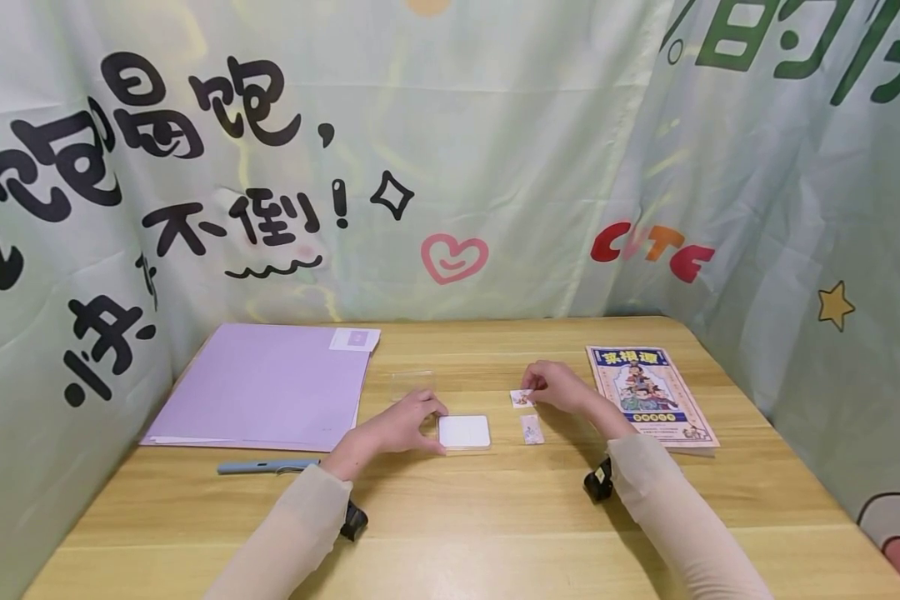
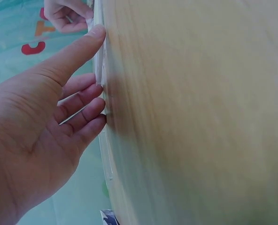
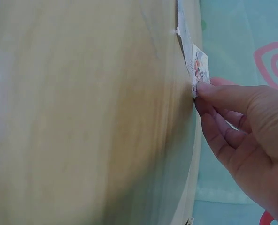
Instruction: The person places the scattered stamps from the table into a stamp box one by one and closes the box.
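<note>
My left hand [image 1: 397, 427] is at the left end of a small white-topped box with clear sides [image 1: 463, 432], thumb at its near corner and index finger at the far one. In the left wrist view the thumb [image 2: 94, 35] and the other fingers lie on opposite sides of it. To its right, my right hand [image 1: 558, 386] pinches a small picture stamp [image 1: 521, 399] between thumb and fingertips, low over the table. In the right wrist view this stamp [image 3: 201, 65] tilts up from the tabletop. A second stamp [image 1: 532, 430] lies just nearer to me; a serrated paper edge [image 3: 180, 28] shows.
A clear plastic lid [image 1: 408, 382] lies behind my left hand. Further left are a large purple folder [image 1: 262, 387] and a blue-grey pen [image 1: 258, 467]. An illustrated booklet [image 1: 648, 392] lies beyond my right wrist. Printed curtains [image 1: 450, 167] hang around the wooden table [image 1: 480, 533].
</note>
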Demonstrator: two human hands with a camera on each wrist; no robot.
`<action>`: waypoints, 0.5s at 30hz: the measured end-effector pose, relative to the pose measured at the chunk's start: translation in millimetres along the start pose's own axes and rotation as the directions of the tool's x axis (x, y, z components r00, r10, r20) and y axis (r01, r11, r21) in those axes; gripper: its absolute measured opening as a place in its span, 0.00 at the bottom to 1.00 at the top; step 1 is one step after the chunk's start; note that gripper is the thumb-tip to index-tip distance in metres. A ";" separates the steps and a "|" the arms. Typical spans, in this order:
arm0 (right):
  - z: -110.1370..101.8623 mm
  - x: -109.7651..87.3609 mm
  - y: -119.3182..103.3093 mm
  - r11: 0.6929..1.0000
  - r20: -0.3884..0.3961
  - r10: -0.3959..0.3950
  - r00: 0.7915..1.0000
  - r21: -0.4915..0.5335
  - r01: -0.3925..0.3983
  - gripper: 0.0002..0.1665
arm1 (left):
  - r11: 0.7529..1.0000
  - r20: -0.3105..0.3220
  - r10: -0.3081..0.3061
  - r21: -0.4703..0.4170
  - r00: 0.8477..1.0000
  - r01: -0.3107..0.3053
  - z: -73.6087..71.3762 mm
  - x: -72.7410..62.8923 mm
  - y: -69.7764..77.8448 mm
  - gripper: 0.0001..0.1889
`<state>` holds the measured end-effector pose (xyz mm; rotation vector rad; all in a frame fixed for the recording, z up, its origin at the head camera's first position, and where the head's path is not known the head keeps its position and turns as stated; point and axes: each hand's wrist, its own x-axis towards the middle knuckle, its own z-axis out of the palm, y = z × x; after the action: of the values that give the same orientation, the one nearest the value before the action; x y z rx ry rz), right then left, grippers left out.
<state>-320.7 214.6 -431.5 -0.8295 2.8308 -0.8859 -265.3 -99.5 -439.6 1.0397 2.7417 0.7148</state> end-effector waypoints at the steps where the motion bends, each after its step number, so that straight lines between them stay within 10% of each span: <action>1: 0.0 -0.1 0.4 1.000 -0.002 -0.004 1.000 0.000 0.004 0.04 | 1.000 -0.002 0.002 0.001 1.000 -0.002 0.0 0.0 0.0 0.28; 15: -3.4 -2.4 3.0 1.000 -0.003 -0.005 1.000 0.031 0.005 0.03 | 1.000 0.006 -0.024 -0.013 1.000 0.024 1.0 1.4 -0.9 0.29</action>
<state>-320.8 219.6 -430.5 -0.8330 2.8115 -0.9301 -266.7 -98.8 -440.9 1.0024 2.7364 0.7240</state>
